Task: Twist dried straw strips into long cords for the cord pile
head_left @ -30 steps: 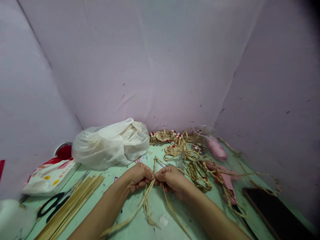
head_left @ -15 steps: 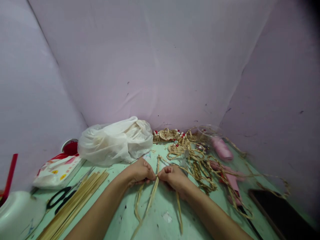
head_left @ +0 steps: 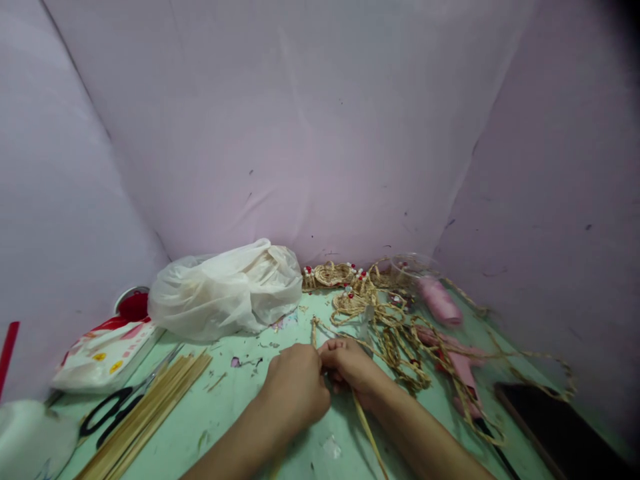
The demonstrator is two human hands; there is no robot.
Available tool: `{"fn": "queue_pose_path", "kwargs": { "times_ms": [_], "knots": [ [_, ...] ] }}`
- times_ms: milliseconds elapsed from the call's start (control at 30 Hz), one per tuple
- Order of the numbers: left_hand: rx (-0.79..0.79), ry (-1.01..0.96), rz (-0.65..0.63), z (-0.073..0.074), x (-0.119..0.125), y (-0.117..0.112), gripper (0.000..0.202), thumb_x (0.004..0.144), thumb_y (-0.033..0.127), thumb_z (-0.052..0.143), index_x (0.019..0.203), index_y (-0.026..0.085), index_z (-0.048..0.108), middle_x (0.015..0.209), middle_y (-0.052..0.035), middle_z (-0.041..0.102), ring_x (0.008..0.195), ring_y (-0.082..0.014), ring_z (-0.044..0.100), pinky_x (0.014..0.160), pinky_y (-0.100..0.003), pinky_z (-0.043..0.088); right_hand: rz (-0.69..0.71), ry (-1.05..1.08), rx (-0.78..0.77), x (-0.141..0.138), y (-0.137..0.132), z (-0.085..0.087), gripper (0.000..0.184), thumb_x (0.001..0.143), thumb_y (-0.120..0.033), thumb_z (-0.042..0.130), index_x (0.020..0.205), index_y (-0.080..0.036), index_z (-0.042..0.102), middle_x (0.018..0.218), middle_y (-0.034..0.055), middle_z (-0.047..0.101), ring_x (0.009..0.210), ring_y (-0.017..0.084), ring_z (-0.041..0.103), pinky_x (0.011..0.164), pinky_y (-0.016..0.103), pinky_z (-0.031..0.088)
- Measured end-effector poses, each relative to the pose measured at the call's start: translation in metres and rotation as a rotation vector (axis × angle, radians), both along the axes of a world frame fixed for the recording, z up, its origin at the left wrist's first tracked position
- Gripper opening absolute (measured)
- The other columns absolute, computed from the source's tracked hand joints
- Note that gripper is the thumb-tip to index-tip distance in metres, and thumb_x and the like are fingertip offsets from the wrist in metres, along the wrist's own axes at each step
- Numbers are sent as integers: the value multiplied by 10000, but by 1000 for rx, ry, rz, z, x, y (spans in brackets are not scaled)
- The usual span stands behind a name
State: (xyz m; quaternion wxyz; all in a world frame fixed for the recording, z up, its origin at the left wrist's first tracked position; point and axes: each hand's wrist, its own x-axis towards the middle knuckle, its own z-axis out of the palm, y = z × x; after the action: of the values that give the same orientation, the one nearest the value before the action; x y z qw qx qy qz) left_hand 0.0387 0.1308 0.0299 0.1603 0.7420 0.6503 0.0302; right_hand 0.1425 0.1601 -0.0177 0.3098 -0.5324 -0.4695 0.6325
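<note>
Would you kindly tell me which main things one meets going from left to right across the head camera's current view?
Red straw-like stick, tissue packet, white plastic bag, left hand, right hand, pink thread spool, dark phone.
</note>
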Motion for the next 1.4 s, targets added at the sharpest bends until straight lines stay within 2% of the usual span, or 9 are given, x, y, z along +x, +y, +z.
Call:
{"fn": "queue_pose_path", "kwargs": {
  "times_ms": [100, 200, 400, 600, 700, 933, 1133, 1267, 1400],
  "knots": [
    [-25, 39, -104, 5, 0, -5, 159, 612, 149, 477, 640, 160, 633, 698, -111, 626, 703, -227, 591, 558, -260, 352, -35, 54, -32, 1, 0, 0, 62, 510, -119, 438, 467, -159, 459, 353, -60, 343, 303, 42, 227, 305, 174, 209],
    [-206, -89, -184, 10, -10, 2, 85, 576, 182, 518, 509, 163, 567, 546, -55, 576, 541, -176, 555, 490, -242, 346, -4, 55, -16, 2, 0, 1, 77, 524, -120, 438, 458, -151, 462, 348, -57, 353, 295, 37, 226, 306, 180, 172],
    [-423, -658, 219, 5, -28, 32, 119, 622, 194, 465, 559, 133, 547, 511, -8, 542, 298, -79, 397, 300, -195, 247, 26, 40, -19, 5, 0, 3, 124, 587, -168, 493, 466, -150, 470, 323, -79, 314, 292, 33, 208, 321, 192, 152],
    [-757, -1011, 269, -20, -25, 40, 89, 593, 116, 502, 558, 68, 567, 509, -47, 564, 343, -61, 456, 310, -151, 315, 104, 37, -7, 8, 2, 5, 87, 617, -180, 488, 535, -152, 481, 391, -56, 435, 329, 40, 246, 351, 190, 149],
    [-717, -980, 336, -27, -24, 41, 55, 571, 88, 523, 519, 88, 539, 436, -16, 517, 333, -82, 462, 312, -167, 338, 154, -110, 85, 10, 5, 1, 77, 624, -153, 498, 547, -150, 497, 392, -67, 395, 355, 42, 246, 377, 187, 171],
    [-471, -698, 283, -27, -19, 37, 173, 528, 132, 510, 366, 135, 450, 269, 37, 341, 225, -60, 260, 262, -185, 149, 224, -650, 491, 16, 2, 6, 107, 631, -188, 543, 651, -145, 639, 602, 25, 616, 536, 99, 469, 488, 201, 281],
    [-476, -723, 326, -26, -14, 35, 172, 506, 155, 476, 342, 148, 426, 256, 38, 318, 230, -57, 239, 278, -191, 138, 192, -904, 406, 10, -11, 32, 151, 617, -212, 559, 653, -154, 693, 623, 70, 657, 541, 126, 512, 478, 221, 257],
    [-549, -773, 375, -29, -19, 38, 144, 480, 152, 461, 338, 142, 436, 256, 24, 329, 235, -52, 243, 283, -184, 123, 203, -958, 485, -4, -25, 30, 187, 651, -188, 526, 688, -144, 703, 691, 113, 677, 570, 148, 548, 483, 242, 239],
    [-595, -859, 251, -36, -30, 43, 51, 429, 130, 461, 391, 125, 495, 296, 19, 392, 238, -45, 248, 278, -183, 120, 228, -989, 548, -12, -34, 27, 218, 682, -166, 494, 719, -149, 708, 737, 125, 683, 618, 163, 571, 496, 256, 228]
  ]
}}
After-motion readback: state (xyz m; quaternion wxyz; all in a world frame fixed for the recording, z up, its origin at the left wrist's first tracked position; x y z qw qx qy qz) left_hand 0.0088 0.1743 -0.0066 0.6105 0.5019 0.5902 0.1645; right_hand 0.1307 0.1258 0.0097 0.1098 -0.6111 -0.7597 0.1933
